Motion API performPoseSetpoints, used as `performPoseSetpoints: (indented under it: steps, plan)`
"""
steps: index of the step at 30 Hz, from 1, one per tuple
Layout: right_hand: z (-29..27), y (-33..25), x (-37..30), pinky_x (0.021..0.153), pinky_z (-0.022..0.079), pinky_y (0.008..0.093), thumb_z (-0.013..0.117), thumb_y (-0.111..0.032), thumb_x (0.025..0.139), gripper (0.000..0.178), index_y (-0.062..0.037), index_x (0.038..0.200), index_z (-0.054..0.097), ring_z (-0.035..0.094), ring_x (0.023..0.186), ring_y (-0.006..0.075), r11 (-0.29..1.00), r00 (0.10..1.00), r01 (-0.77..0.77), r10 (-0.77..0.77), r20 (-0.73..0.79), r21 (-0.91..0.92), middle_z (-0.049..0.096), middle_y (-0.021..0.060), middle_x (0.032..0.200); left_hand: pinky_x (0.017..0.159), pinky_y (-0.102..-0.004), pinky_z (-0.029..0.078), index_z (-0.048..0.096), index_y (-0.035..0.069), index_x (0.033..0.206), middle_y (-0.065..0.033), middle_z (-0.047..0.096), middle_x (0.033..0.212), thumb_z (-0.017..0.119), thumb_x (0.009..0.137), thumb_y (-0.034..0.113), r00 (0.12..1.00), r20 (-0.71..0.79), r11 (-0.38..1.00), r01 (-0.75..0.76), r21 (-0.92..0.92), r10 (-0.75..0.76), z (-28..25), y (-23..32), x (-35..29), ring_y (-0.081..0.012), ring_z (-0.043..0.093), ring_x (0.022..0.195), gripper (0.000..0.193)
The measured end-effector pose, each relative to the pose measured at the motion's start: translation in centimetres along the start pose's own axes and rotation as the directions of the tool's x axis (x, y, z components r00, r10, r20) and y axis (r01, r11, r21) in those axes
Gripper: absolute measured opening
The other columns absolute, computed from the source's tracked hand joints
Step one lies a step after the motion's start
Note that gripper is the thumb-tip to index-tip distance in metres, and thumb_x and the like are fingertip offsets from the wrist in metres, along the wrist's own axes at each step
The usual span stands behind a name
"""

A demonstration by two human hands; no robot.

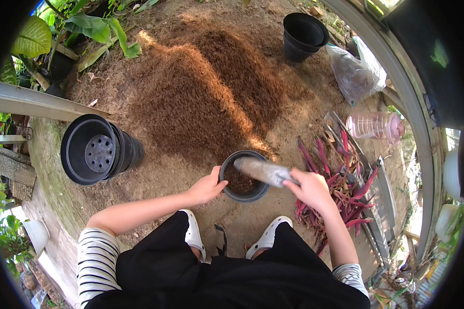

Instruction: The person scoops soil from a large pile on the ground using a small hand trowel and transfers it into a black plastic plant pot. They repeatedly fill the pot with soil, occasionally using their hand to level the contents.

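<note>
A small black plant pot stands on the ground in front of my feet, with some brown loose soil inside. My left hand grips its left rim, thumb and fingers on either side of the wall. My right hand is closed round the handle of a metal hand trowel, slightly blurred by motion. The trowel's blade reaches over the pot's right rim, its tip above the soil. Just beyond the pot rises a wide heap of brown, fibrous potting mix.
Stacked black pots lie tilted at left; another black pot stands at the far right. Near it are a clear plastic bag and a pink-lidded plastic jug. Purple-leaved cut plants lie right of my right hand, beside metal strips.
</note>
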State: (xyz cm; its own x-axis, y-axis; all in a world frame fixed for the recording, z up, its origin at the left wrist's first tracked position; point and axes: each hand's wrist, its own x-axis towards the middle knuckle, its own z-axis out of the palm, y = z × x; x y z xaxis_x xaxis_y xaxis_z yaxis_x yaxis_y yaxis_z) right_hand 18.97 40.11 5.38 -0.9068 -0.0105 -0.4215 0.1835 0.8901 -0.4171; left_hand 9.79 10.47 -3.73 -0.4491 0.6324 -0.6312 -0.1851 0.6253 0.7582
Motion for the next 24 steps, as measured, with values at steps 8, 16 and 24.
performPoseSetpoints:
  steps: [8, 16, 24]
  plan:
    - [2.9, 8.7, 5.0, 0.051, 0.039, 0.0296, 0.057, -0.032, 0.094, 0.03, -0.0024, 0.091, 0.062, 0.05, 0.056, 0.0146, 0.863, 0.876, -0.351, 0.165, 0.454, 0.364, 0.053, 0.0044, 0.065, 0.064, -0.0424, 0.051, 0.037, 0.008, 0.118, -0.0146, 0.063, 0.068, 0.05, 0.082, 0.016, 0.986, 0.163, 0.98, -0.053, 0.192, 0.022, -1.3, 0.1, -1.8, -0.0291, 0.066, 0.065, 0.039]
    - [13.9, 3.4, 11.8, 0.04, 0.031, 0.023, 0.049, -0.038, 0.098, 0.037, -0.0027, 0.095, 0.058, 0.038, 0.042, 0.0052, 0.618, 0.734, -0.437, -0.176, 0.656, 0.654, 0.042, -0.0054, 0.056, 0.064, -0.0384, 0.052, 0.033, 0.007, 0.127, -0.0133, 0.063, 0.075, 0.047, 0.085, 0.012, 0.935, 0.35, 0.974, -0.028, 0.223, -0.053, -1.1, 0.0, -2.3, -0.0241, 0.067, 0.067, 0.045]
    - [11.3, 5.1, 13.1, 0.041, 0.029, 0.0232, 0.049, -0.038, 0.098, 0.035, -0.0049, 0.092, 0.057, 0.036, 0.044, 0.005, 0.362, 0.833, -0.517, 0.006, 0.553, 0.775, 0.043, -0.0048, 0.059, 0.062, -0.0386, 0.053, 0.03, 0.001, 0.119, -0.0182, 0.062, 0.08, 0.046, 0.085, 0.01, 0.982, 0.187, 1.0, 0.005, -0.027, 0.0, -1.7, -0.6, -1.7, -0.0255, 0.067, 0.066, 0.039]
